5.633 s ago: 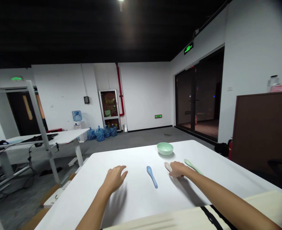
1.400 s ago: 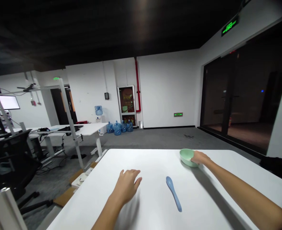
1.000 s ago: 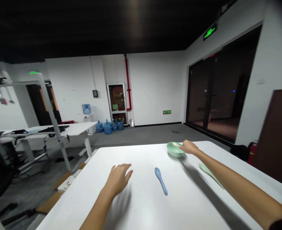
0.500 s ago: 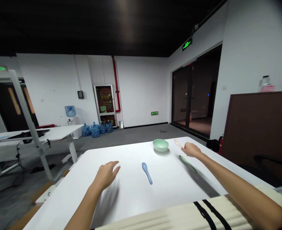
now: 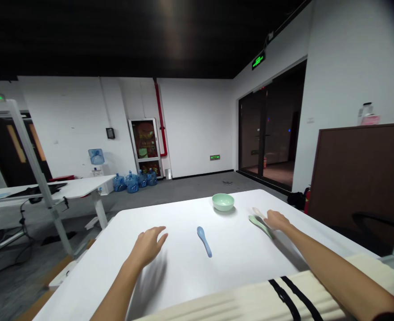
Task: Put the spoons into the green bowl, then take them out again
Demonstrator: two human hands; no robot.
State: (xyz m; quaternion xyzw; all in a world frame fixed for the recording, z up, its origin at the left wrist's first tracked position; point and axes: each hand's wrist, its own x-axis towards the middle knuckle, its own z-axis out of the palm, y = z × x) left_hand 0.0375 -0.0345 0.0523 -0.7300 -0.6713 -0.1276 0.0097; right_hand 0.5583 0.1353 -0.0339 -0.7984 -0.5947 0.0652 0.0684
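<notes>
My right hand is closed on the handle of a pale spoon, whose bowl end points away to the left. Just below it a green spoon lies on the white table, its handle end close to my wrist. A light green bowl stands upright near the far edge. In the middle of the table lies a blue spoon. My left hand hovers over the left side, fingers apart, holding nothing; the blue spoon is the thing nearest to it.
Another white table with a metal post stands to the left. Several blue water bottles sit on the floor by the wall. On the right is a brown partition. Glass doors are at the back right.
My right hand has moved right and nearer to me, carrying the pale spoon away from the bowl's side toward the green spoon. My left hand has stayed in place.
</notes>
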